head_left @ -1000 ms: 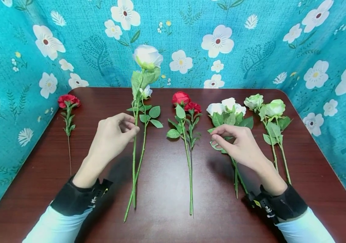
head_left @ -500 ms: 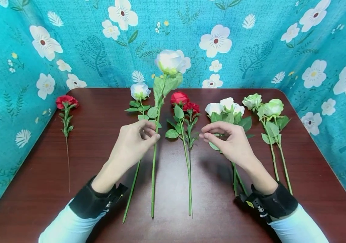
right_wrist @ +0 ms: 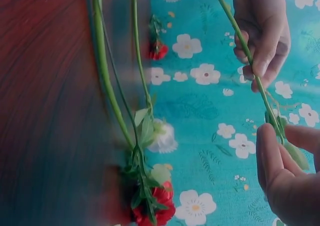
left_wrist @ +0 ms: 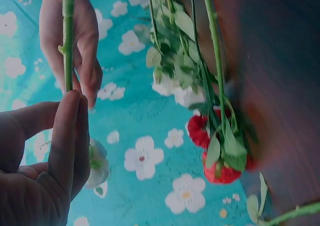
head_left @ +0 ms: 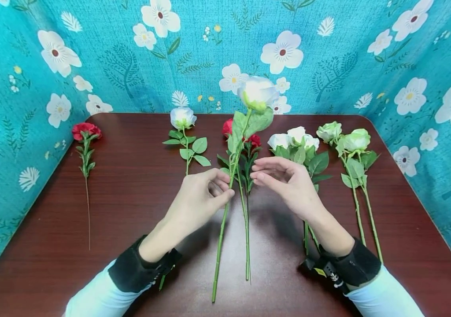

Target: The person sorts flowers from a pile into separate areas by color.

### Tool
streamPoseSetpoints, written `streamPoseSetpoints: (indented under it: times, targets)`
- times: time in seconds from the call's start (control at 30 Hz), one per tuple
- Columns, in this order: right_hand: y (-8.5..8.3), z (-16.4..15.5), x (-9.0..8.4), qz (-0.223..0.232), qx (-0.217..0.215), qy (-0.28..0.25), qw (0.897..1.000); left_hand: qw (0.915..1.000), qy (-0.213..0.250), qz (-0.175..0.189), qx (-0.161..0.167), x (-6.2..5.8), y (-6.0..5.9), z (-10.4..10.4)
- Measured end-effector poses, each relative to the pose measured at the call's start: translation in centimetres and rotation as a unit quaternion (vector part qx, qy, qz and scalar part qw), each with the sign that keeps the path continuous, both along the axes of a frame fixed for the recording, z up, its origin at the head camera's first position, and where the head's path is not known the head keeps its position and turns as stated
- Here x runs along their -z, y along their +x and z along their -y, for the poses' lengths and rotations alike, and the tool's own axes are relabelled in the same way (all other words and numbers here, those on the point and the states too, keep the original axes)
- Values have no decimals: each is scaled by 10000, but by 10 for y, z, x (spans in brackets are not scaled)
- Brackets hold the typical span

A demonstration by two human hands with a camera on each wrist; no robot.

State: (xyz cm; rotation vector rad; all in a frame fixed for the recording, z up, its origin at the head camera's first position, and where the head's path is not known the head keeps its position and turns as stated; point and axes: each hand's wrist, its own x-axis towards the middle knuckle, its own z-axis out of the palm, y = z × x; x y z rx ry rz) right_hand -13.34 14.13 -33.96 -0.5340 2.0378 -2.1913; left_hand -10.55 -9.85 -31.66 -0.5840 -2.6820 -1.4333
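Observation:
My left hand (head_left: 225, 191) pinches the green stem (head_left: 221, 237) of a long white rose (head_left: 258, 91) and holds it upright over the table's middle. The stem's lower end is near the front edge. The left wrist view shows my thumb and fingers (left_wrist: 67, 136) closed on that stem (left_wrist: 67, 36). My right hand (head_left: 255, 172) reaches in from the right with fingers stretched, its tips just right of the stem below the leaves. In the right wrist view its fingers (right_wrist: 267, 156) flank the stem (right_wrist: 245, 51); I cannot tell if they touch it.
On the dark wooden table (head_left: 130, 211) lie a red flower (head_left: 86, 130) at far left, a small white rose (head_left: 182, 118), two red roses (head_left: 254, 140) behind the held stem, a white bunch (head_left: 294, 137) and pale green roses (head_left: 356, 140). A teal floral cloth (head_left: 328, 66) surrounds the table.
My left hand has carried the white rose rightward from the left-centre to over the red roses. My right hand has left the white bunch and moved left toward the stem.

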Motion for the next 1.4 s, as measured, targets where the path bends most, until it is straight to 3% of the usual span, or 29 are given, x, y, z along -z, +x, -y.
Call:
streamPoseSetpoints:
  times: [0.1,0.27,0.7,0.87,1.17,1.4]
  targets:
    - [1,3,-1,140,-42,-245,9996,9999,-20,-50,147,2,3,-7]
    - [4,7,-2,189,65,-184,9996,9996,-92,-84,236,8,7,-17]
    - [5,14,-3,548,562,-32,9969,9990,176,298,272,11,10,-28]
    - [5,16,-4,661,706,-211,9951,9986,286,316,324,14,11,-30]
    - [3,16,-5,687,656,-441,9945,9962,392,667,399,17,17,-29]
    - [4,20,-1,733,585,-231,9953,9942,636,753,419,20,15,-30]
